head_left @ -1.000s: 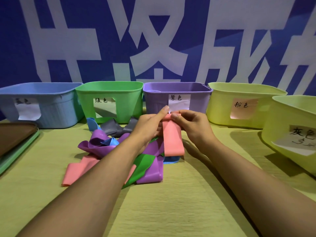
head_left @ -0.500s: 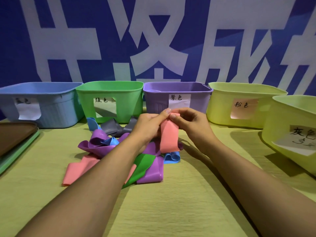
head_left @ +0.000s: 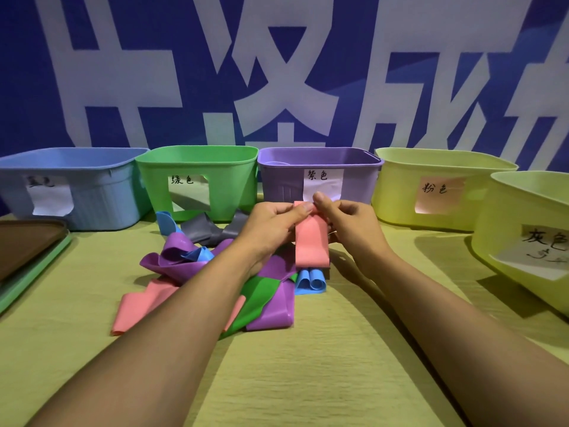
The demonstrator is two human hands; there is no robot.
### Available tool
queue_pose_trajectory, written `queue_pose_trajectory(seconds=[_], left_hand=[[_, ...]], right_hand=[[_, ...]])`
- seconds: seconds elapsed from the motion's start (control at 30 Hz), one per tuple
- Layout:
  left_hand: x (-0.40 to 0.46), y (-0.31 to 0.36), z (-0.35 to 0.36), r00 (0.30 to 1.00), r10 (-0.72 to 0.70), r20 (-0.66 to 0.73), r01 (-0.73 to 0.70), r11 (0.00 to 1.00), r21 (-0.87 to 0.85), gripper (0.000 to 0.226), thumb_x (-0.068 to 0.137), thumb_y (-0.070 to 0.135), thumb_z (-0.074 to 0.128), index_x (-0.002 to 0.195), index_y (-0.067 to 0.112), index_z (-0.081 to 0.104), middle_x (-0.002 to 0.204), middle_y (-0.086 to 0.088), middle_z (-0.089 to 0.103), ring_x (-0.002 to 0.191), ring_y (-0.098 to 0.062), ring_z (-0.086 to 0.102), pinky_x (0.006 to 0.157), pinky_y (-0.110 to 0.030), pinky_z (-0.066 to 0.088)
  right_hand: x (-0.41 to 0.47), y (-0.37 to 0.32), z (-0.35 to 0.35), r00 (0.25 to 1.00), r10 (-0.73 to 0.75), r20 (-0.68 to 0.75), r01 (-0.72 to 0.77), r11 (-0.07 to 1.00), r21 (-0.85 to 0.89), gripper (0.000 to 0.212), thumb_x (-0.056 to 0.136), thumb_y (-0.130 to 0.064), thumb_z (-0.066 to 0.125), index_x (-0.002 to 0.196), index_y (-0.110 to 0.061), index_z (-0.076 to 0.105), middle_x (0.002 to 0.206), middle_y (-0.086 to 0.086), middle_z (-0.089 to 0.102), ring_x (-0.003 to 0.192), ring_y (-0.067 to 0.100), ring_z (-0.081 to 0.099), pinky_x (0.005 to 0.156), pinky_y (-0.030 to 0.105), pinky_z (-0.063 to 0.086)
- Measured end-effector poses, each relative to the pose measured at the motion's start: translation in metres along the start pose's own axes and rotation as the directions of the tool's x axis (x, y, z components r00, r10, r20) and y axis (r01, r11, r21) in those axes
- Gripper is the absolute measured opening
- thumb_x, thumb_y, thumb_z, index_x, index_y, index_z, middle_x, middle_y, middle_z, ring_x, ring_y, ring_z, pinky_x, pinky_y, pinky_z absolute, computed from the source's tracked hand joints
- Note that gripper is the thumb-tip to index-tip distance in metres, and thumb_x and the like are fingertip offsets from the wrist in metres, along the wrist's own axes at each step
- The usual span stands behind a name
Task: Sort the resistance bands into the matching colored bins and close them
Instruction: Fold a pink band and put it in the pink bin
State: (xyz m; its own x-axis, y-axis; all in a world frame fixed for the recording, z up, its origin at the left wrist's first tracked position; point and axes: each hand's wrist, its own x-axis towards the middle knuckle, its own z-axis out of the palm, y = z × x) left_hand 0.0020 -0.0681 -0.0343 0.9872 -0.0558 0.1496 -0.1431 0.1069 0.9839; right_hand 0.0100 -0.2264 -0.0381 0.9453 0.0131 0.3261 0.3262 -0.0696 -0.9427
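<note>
My left hand [head_left: 272, 224] and my right hand [head_left: 351, 224] both pinch the top edge of a pink band [head_left: 311, 241], which hangs folded above the pile. On the table below lie a purple band [head_left: 178, 257], another pink band [head_left: 141, 303], a green band [head_left: 258, 295], a blue band [head_left: 309, 282] and a grey band [head_left: 203, 228]. Behind stand open bins in a row: blue bin [head_left: 92, 195], green bin [head_left: 197, 161], purple bin [head_left: 283, 183], yellow bin with pink label [head_left: 397, 189], and yellow bin with grey label [head_left: 505, 235].
Stacked lids, brown lid [head_left: 24, 245] over a green one, lie at the table's left edge. A blue wall with large white characters rises right behind the bins. The wooden table [head_left: 292, 380] stretches toward me between my forearms.
The pink band has been folded shorter and lifted a little, uncovering the curled blue band beneath it. Both hands stay pinched on its top edge.
</note>
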Motion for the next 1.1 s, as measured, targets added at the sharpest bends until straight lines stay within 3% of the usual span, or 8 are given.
queue_pose_trajectory(seconds=[0.1,0.2,0.33,0.4,0.5,0.67,1.0,1.1], left_hand=[[0.0,0.0,0.001,1.0,-0.004,0.015,0.005,1.0,-0.03,0.021,0.094,0.016,0.071,0.109,0.002,0.075,0.109,-0.026,0.074,0.113,-0.047,0.067,0.105,-0.058,0.051],[-0.002,0.002,0.001,1.0,-0.006,0.017,0.006,0.999,-0.032,0.022,0.094,0.011,0.07,0.113,0.0,0.073,0.11,-0.025,0.074,0.11,-0.041,0.07,0.099,-0.047,0.057],[-0.004,0.007,0.001,0.999,-0.022,0.034,0.024,0.997,-0.075,0.014,0.094,0.003,0.067,0.106,0.001,0.073,0.097,-0.018,0.078,0.084,-0.02,0.075,0.07,-0.023,0.061],[-0.004,0.009,0.001,0.999,-0.035,0.036,0.038,0.995,-0.094,0.012,0.093,0.007,0.069,0.103,0.003,0.074,0.091,-0.013,0.078,0.079,-0.016,0.074,0.067,-0.02,0.059],[-0.004,0.01,0.002,0.998,-0.058,0.024,0.06,0.993,-0.106,0.018,0.095,0.021,0.071,0.103,0.006,0.074,0.095,-0.013,0.078,0.086,-0.018,0.075,0.075,-0.024,0.06],[-0.004,0.011,0.004,0.995,-0.092,-0.029,0.089,0.992,-0.093,0.034,0.096,0.041,0.067,0.103,0.009,0.077,0.097,-0.015,0.079,0.089,-0.02,0.077,0.078,-0.031,0.063],[0.002,0.004,0.0,0.986,-0.091,-0.137,0.092,0.996,0.003,0.05,0.088,0.054,0.073,0.099,0.005,0.077,0.096,-0.016,0.079,0.096,-0.03,0.077,0.094,-0.045,0.06],[0.002,0.004,-0.001,0.988,-0.086,-0.131,0.087,0.996,0.007,0.045,0.091,0.047,0.072,0.1,0.004,0.077,0.098,-0.019,0.078,0.098,-0.032,0.076,0.091,-0.044,0.061]], right_hand=[[0.002,0.002,0.0,1.0,-0.012,-0.003,0.012,1.0,0.01,0.034,0.09,-0.045,0.073,0.08,-0.013,0.073,0.076,0.004,0.073,0.072,0.013,0.067,0.071,0.036,0.057],[0.003,0.002,0.0,0.999,-0.032,0.009,0.032,0.999,0.026,0.026,0.089,-0.04,0.075,0.083,-0.015,0.074,0.077,0.0,0.073,0.073,0.012,0.067,0.07,0.033,0.055],[0.004,0.003,0.0,0.998,-0.062,0.029,0.06,0.996,0.062,0.02,0.088,-0.033,0.076,0.091,-0.013,0.076,0.083,0.004,0.075,0.079,0.015,0.069,0.07,0.032,0.056],[0.003,0.003,-0.001,0.996,-0.086,0.04,0.082,0.993,0.082,0.015,0.09,-0.028,0.075,0.092,-0.013,0.074,0.082,0.0,0.075,0.078,0.011,0.068,0.068,0.028,0.055],[0.003,0.002,-0.001,0.991,-0.124,0.044,0.119,0.988,0.101,0.006,0.091,-0.019,0.074,0.094,-0.013,0.073,0.082,-0.004,0.075,0.077,0.005,0.068,0.066,0.021,0.053],[0.003,0.003,0.0,0.986,-0.154,0.067,0.147,0.984,0.096,0.009,0.09,-0.018,0.075,0.097,-0.013,0.073,0.091,0.003,0.076,0.087,0.013,0.071,0.074,0.027,0.057],[0.003,0.005,0.001,0.98,-0.168,0.11,0.155,0.98,0.121,0.015,0.084,-0.01,0.08,0.096,-0.016,0.073,0.088,0.006,0.075,0.085,0.016,0.071,0.075,0.028,0.056],[0.003,0.005,0.0,0.98,-0.164,0.114,0.152,0.982,0.112,0.016,0.085,-0.01,0.08,0.098,-0.016,0.074,0.089,0.003,0.076,0.088,0.016,0.072,0.077,0.029,0.057]])
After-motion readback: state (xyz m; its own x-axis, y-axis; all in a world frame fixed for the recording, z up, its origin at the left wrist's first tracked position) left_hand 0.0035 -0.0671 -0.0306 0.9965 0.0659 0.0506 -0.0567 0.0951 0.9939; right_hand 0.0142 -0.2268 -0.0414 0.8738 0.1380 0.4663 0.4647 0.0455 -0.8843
